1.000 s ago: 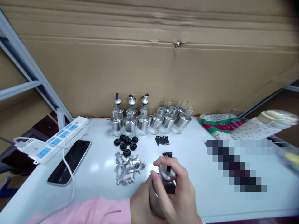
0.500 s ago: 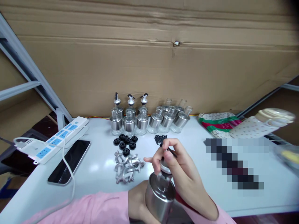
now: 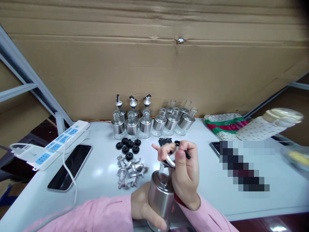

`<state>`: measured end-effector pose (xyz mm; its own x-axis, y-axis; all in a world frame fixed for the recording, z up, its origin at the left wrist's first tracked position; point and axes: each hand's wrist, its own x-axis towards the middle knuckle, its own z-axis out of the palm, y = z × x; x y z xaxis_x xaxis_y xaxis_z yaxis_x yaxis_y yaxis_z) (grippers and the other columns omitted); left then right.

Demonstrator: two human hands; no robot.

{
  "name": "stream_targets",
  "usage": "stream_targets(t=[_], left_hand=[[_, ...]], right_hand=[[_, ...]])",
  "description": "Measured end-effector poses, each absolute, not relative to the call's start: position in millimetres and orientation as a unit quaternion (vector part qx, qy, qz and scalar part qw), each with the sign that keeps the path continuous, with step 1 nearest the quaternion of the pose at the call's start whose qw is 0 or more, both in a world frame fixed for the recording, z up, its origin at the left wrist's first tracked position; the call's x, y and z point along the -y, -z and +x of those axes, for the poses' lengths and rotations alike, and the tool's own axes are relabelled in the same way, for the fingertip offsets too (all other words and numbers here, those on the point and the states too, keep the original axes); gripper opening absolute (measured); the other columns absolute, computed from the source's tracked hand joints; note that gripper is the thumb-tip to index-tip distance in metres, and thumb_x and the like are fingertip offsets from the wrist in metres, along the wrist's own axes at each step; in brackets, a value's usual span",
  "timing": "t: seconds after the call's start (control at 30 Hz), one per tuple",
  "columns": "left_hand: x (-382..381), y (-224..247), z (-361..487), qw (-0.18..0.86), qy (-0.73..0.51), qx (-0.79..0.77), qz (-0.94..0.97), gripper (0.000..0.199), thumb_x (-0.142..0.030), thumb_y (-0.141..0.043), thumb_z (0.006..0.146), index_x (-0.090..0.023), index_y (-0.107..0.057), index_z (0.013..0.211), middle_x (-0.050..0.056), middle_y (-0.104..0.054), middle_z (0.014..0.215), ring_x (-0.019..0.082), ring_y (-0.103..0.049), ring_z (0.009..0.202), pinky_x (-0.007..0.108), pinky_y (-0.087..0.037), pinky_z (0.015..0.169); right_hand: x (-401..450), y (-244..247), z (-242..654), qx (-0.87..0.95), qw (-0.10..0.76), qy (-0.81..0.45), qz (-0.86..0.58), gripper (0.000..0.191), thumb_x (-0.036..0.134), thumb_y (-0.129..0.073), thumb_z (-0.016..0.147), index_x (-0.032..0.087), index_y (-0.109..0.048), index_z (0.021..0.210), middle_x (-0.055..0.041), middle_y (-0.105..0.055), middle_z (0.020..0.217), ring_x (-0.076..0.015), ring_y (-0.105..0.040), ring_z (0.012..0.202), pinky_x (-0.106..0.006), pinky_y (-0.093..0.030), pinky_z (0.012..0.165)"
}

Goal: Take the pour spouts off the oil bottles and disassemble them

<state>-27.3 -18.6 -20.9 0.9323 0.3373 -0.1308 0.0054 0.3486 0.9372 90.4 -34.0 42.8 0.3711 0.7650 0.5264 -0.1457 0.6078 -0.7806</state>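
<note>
My left hand [image 3: 145, 206] is wrapped round a glass bottle with a steel sleeve [image 3: 160, 195], held tilted at the front edge of the table. At the bottle's mouth, my right hand [image 3: 184, 170] pinches a silver pourer top [image 3: 170, 160] with a black lever, its little finger sticking out. Fingers partly cover the pourer. Beyond the hands lies a row of small black levers [image 3: 164, 140]. Left of them are several black stoppers [image 3: 129, 156] and a pile of silver pourer parts [image 3: 131, 172].
Several sleeved bottles [image 3: 145, 124] stand along the cardboard wall [image 3: 154, 74], three at the back left with pourers fitted. A power strip [image 3: 60, 143] and a phone [image 3: 70, 167] lie left. Right are a patterned bag [image 3: 224, 125], a polka-dot container [image 3: 258, 129] and another, partly pixelated device [image 3: 214, 148].
The held bottle has become more upright and shifted slightly left. My right hand has turned, tilting the pourer and its lever at the bottle's mouth. The camera view has shifted slightly.
</note>
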Motion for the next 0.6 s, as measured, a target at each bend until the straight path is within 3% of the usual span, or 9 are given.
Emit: stream_targets(t=[0.1, 0.27, 0.4, 0.5, 0.6], left_hand=[[19.4, 21.6, -27.1, 0.804, -0.109, -0.151, 0.565, 0.053, -0.044, -0.085, 0.042, -0.011, -0.064, 0.078, 0.001, -0.055, 0.07, 0.013, -0.048, 0.066, 0.023, -0.036, 0.057], [18.7, 18.2, -27.5, 0.795, -0.097, -0.151, 0.579, 0.053, -0.047, -0.084, 0.045, -0.013, -0.065, 0.081, 0.001, -0.056, 0.075, 0.015, -0.05, 0.072, 0.026, -0.039, 0.066], [16.4, 13.5, -27.6, 0.784, -0.094, -0.143, 0.597, 0.052, -0.048, -0.083, 0.047, -0.013, -0.065, 0.081, 0.001, -0.055, 0.076, 0.015, -0.05, 0.072, 0.025, -0.04, 0.065], [16.6, 9.6, -26.8, 0.766, -0.1, -0.112, 0.626, 0.053, -0.048, -0.083, 0.048, -0.013, -0.064, 0.082, 0.001, -0.054, 0.075, 0.015, -0.05, 0.071, 0.025, -0.042, 0.064], [18.7, 8.0, -25.7, 0.765, -0.113, -0.098, 0.626, 0.053, -0.048, -0.083, 0.048, -0.013, -0.062, 0.081, 0.001, -0.053, 0.075, 0.014, -0.049, 0.071, 0.027, -0.043, 0.067]], right_hand=[[34.6, -39.0, 87.8, 0.473, 0.77, -0.255, -0.344, 0.005, 0.027, -0.036, 0.096, 0.027, -0.038, 0.091, 0.0046, -0.054, 0.071, -0.0118, -0.055, 0.067, -0.048, -0.05, 0.086], [33.1, -29.8, 88.4, 0.504, 0.79, -0.07, -0.343, 0.004, 0.033, -0.039, 0.094, 0.03, -0.04, 0.097, 0.0012, -0.057, 0.073, -0.0175, -0.056, 0.068, -0.051, -0.05, 0.078], [43.4, -24.2, 103.1, 0.529, 0.746, -0.055, -0.401, 0.012, 0.029, -0.038, 0.094, 0.029, -0.046, 0.103, -0.001, -0.056, 0.073, -0.0185, -0.055, 0.07, -0.042, -0.05, 0.069], [56.2, -27.8, 118.6, 0.573, 0.653, -0.058, -0.491, 0.013, 0.023, -0.041, 0.092, 0.025, -0.051, 0.099, -0.0007, -0.055, 0.069, -0.0149, -0.053, 0.061, -0.029, -0.045, 0.056], [63.6, -36.7, 127.1, 0.678, 0.535, -0.007, -0.503, 0.01, 0.025, -0.053, 0.085, 0.022, -0.053, 0.094, 0.0021, -0.053, 0.061, -0.0119, -0.05, 0.051, -0.025, -0.04, 0.049]])
